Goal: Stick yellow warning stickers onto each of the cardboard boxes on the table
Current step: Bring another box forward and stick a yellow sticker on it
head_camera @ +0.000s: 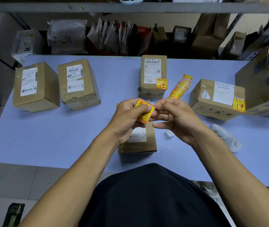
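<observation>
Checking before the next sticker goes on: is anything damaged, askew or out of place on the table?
Yes. The second box from the left has torn, wrinkled tape along its front edge. The sticker on the far middle box overhangs its right edge. A scrap of white backing paper lies loose beside the near box.

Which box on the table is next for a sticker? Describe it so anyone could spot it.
On the blue table, look at the near edge in the middle, under the hands. The small cardboard box lies there lengthwise with a white label on top. Unlike the boxes behind it to the right, it shows no yellow sticker, and it is the nearest one.
</observation>
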### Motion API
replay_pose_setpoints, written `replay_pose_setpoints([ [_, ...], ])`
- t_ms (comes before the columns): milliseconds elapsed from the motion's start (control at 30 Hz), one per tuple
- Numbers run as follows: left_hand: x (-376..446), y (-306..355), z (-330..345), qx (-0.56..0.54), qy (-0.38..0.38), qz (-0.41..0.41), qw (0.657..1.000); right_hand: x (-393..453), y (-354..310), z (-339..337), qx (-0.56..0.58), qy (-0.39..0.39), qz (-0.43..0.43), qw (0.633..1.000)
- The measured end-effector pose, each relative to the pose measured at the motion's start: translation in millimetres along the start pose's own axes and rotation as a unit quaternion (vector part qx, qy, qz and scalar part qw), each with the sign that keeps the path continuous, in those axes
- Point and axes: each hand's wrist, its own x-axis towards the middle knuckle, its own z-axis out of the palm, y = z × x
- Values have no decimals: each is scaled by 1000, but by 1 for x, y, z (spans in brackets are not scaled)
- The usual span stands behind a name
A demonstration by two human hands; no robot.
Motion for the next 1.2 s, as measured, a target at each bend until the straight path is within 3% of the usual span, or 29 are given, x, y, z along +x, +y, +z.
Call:
replay_pose_setpoints([
  [367,-1,2,1,5,-5,9,1000,4,8,0,-16,-32,-40,999],
  [467,-1,-2,5,-9,37,32,999,6,11,4,-23,-12,-68,997],
  [600,-1,-11,10,169,180,124,961,8,15,5,-76,54,-134,987],
  [767,-4,-18,12,208,165,216,939,8,25,8,-157,96,-171,968],
  [933,-10,-26,11,104,95,199,970,5,33,9,-198,92,-183,959],
  [1100,-8,-29,10,91,99,185,974,2,40,9,-217,83,-195,953],
  [1200,-2,-37,9,62,142,107,982,9,50,3,-216,116,-174,954],
])
